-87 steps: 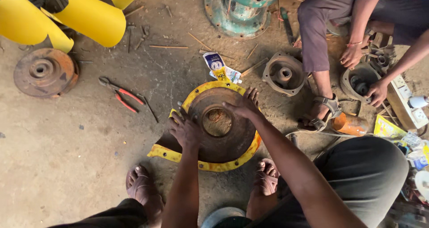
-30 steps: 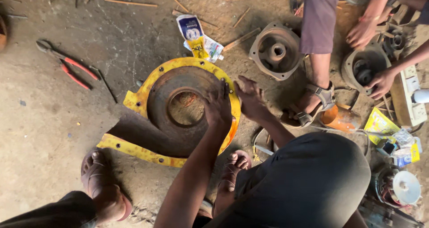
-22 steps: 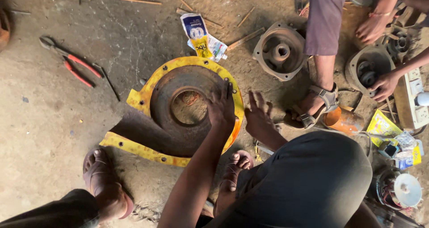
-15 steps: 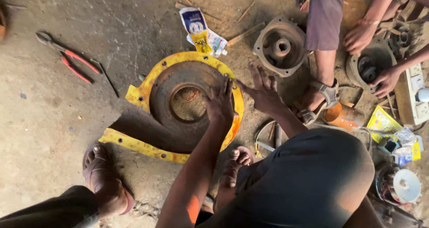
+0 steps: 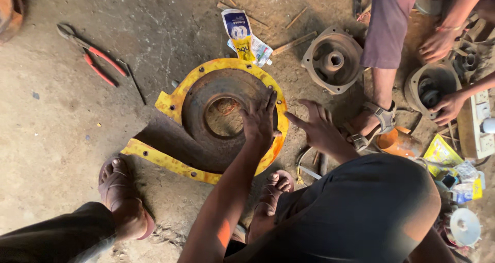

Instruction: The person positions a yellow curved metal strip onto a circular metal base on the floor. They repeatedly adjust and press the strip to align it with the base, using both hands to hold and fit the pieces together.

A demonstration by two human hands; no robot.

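Your left hand (image 5: 259,120) lies flat, fingers spread, on right side of round yellow-rimmed rusty metal pump casing (image 5: 206,120) on dirt floor (image 5: 56,113), centre scene. Your right hand (image 5: 315,126) hovers open just right of casing, holding nothing. Red-handled pliers (image 5: 93,54) far left.

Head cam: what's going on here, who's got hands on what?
A person squats over a yellow-rimmed pump casing lying on the dirt floor. Their left hand presses flat on its rusty inner face by the centre hole; the right hand hovers open just off its right edge. Red-handled pliers lie to the upper left. A second person opposite handles a grey housing.
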